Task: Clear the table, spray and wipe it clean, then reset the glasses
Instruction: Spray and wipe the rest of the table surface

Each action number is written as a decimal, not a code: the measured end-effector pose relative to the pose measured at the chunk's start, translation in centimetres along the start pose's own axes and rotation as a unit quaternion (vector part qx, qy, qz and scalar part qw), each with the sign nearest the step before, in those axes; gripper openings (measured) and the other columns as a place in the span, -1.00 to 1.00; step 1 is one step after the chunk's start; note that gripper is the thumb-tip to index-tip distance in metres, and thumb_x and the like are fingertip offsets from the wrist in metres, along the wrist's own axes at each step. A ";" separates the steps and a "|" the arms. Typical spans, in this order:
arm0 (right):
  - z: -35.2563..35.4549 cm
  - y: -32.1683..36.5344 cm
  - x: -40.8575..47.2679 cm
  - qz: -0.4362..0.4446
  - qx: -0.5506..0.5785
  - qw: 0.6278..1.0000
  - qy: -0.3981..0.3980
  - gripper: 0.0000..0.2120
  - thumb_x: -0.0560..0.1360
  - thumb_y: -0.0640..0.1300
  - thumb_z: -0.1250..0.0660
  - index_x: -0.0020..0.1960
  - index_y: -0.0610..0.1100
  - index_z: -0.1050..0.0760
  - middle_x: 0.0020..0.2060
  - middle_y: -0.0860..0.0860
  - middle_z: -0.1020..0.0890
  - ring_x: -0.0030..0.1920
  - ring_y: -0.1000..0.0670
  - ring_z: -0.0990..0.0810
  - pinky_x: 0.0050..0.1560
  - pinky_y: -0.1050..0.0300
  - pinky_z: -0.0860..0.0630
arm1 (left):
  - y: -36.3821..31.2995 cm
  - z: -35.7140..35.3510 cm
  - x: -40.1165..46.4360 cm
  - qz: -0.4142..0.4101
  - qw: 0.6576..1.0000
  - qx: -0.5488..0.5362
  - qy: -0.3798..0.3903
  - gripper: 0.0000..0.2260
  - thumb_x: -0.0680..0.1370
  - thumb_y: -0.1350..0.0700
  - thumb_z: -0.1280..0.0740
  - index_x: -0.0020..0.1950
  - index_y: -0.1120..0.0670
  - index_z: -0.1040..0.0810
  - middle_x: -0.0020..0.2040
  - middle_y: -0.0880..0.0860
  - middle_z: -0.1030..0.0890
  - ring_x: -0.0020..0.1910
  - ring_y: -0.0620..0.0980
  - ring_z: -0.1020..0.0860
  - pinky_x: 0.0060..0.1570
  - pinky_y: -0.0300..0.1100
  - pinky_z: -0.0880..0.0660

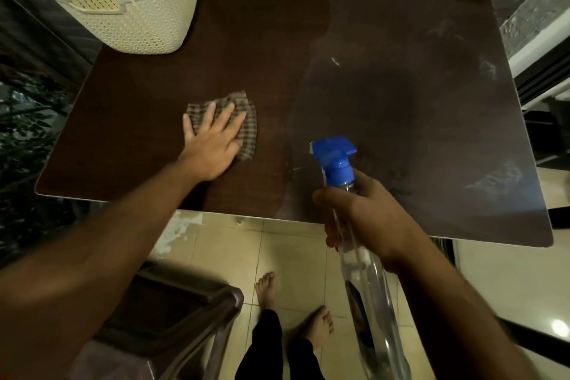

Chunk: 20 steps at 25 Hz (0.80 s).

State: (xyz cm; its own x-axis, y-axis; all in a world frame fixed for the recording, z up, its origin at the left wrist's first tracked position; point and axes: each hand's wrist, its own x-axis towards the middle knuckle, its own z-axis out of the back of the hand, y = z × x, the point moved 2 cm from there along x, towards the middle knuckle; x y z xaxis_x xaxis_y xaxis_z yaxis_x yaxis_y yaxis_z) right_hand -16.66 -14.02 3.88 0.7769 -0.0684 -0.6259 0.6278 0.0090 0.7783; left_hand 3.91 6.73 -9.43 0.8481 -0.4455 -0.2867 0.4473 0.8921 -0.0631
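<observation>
My left hand (212,140) lies flat with straight fingers on a checked cloth (246,128), pressing it onto the left-middle of the dark brown table (401,102). My right hand (361,213) grips the neck of a clear spray bottle (370,287) with a blue trigger head (334,157), held over the table's near edge, nozzle pointing left. The table's left half looks darker and wet; the right half shows pale smears. No glasses are in view.
A cream perforated plastic basket (129,6) stands on the table's far left corner. A brown plastic chair (172,311) sits at the near left, below the table edge. My bare feet (293,302) stand on the tiled floor. A wall runs behind the table.
</observation>
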 end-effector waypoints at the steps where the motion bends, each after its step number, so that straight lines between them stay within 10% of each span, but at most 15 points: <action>1: 0.1 0.0 0.2 0.004 -0.004 1.000 -0.003 -0.79 0.50 -0.13 -0.34 0.10 -0.07 -0.42 -0.29 -0.09 -0.57 -0.40 -0.01 -0.56 -0.35 0.13 -0.58 | -1.2 0.7 1.9 0.026 1.000 -0.017 0.004 -0.49 0.65 -0.11 0.02 0.57 -0.18 0.12 0.60 -0.10 0.16 0.56 0.04 0.28 0.39 0.39 0.27; 7: 1.1 0.5 0.4 0.015 0.004 1.000 0.002 -0.87 0.51 -0.13 -0.33 0.03 -0.05 -0.44 -0.31 -0.08 -0.58 -0.40 -0.03 -0.57 -0.31 0.08 -0.58 | -7.2 -2.0 -8.7 -0.153 0.987 0.039 0.029 -0.47 0.60 -0.18 0.15 0.56 -0.19 0.18 0.57 -0.13 0.27 0.52 -0.02 0.37 0.41 0.32 0.35; 14: 2.9 -0.1 1.1 0.019 0.005 1.000 -0.016 -0.81 0.49 -0.12 -0.35 0.08 -0.06 -0.44 -0.25 -0.10 -0.57 -0.33 -0.06 -0.56 -0.18 -0.04 -0.60 | -5.5 1.4 4.3 0.059 0.998 -0.030 0.001 -0.49 0.65 -0.12 0.02 0.58 -0.17 0.10 0.60 -0.09 0.15 0.56 0.04 0.24 0.40 0.39 0.26; 20: 3.9 0.3 0.2 0.028 0.018 0.999 -0.011 -0.86 0.50 -0.13 -0.33 0.04 -0.08 -0.46 -0.30 -0.11 -0.58 -0.40 -0.05 -0.56 -0.30 0.06 -0.59 | -7.9 -2.2 -9.6 -0.147 0.987 0.047 0.035 -0.48 0.57 -0.20 0.21 0.51 -0.22 0.30 0.56 -0.14 0.30 0.52 -0.03 0.38 0.43 0.30 0.32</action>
State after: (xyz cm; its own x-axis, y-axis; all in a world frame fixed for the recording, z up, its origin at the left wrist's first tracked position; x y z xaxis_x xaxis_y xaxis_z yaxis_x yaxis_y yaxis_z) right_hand -16.57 -17.95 4.18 0.8095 -0.0910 -0.5800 0.5807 -0.0222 0.8138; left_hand -8.35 4.08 -8.27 0.6568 -0.6756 -0.3349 0.6992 0.7120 -0.0650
